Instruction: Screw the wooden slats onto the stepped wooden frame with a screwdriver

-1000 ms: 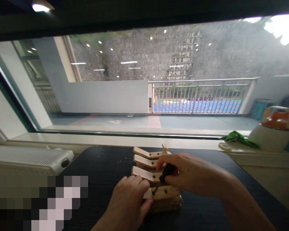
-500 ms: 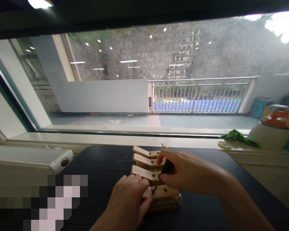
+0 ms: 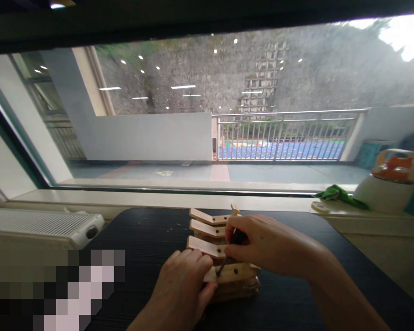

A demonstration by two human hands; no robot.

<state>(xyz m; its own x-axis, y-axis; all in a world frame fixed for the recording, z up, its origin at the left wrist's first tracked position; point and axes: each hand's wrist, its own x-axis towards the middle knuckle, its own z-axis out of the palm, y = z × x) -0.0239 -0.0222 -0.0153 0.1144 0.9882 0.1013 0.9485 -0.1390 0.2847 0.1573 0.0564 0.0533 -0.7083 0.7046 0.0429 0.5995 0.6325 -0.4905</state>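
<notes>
Two grips — left hand (image 3: 182, 282) on nearest wooden piece (image 3: 244, 272), right hand (image 3: 250, 239) on screwdriver (image 3: 238, 237) — leave black tabletop (image 3: 141, 253) visible either side.

Black handle (image 3: 238, 236), tan wooden pieces (image 3: 204, 245)

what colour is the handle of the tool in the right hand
The handle is black, best seen in the head view.

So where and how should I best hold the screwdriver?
Probably by the screwdriver's dark handle, coming from above and the right, as the right hand does. It is the thick upper end, leaning up and right from the front wooden piece, while the left hand takes up the left side.
</notes>
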